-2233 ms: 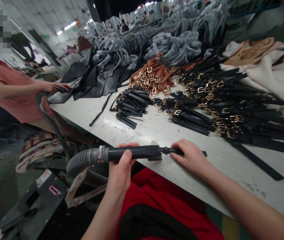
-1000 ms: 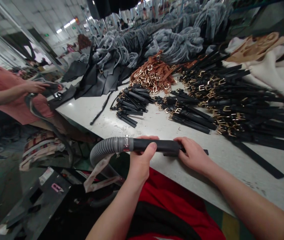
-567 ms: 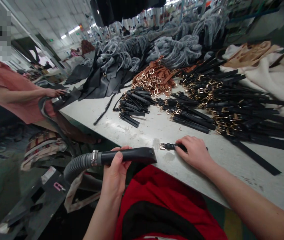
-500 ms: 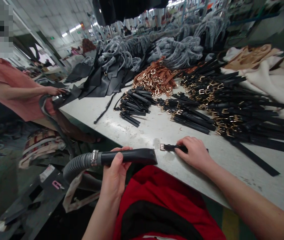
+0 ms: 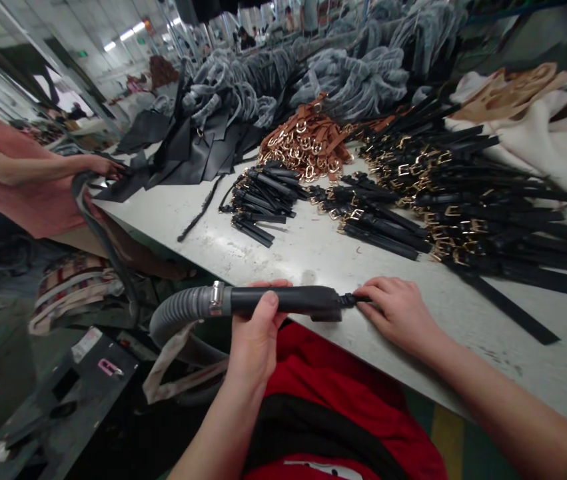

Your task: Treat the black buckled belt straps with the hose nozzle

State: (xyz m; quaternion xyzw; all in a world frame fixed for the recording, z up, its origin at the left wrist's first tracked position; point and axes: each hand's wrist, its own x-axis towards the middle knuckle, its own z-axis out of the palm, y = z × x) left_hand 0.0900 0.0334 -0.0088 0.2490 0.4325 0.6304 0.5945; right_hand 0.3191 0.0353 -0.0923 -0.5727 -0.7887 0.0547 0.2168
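Observation:
My left hand (image 5: pixel 258 333) is wrapped around a black hose nozzle (image 5: pixel 288 301) whose flat mouth points right. A grey ribbed hose (image 5: pixel 178 313) joins it through a metal clamp. Between the fingertips of my right hand (image 5: pixel 398 307) is a black buckle strap (image 5: pixel 350 300), low over the table. The nozzle's mouth covers the strap's buckle end, so the buckle is hidden. Several finished-looking black straps with gold buckles (image 5: pixel 383 233) lie just beyond my right hand.
On the pale table (image 5: pixel 288 260) lie a heap of brown buckle straps (image 5: pixel 308 143), a large pile of black straps (image 5: pixel 503 227) and flat black pieces (image 5: pixel 203 157). Wrapped grey coils (image 5: pixel 348 80) sit behind. A co-worker's hand (image 5: pixel 106 167) is at the far left. A dark cabinet (image 5: pixel 78 380) stands lower left.
The nozzle in my left hand has moved right and slightly up, over the strap's buckle end. My right hand still holds the strap and has shifted little.

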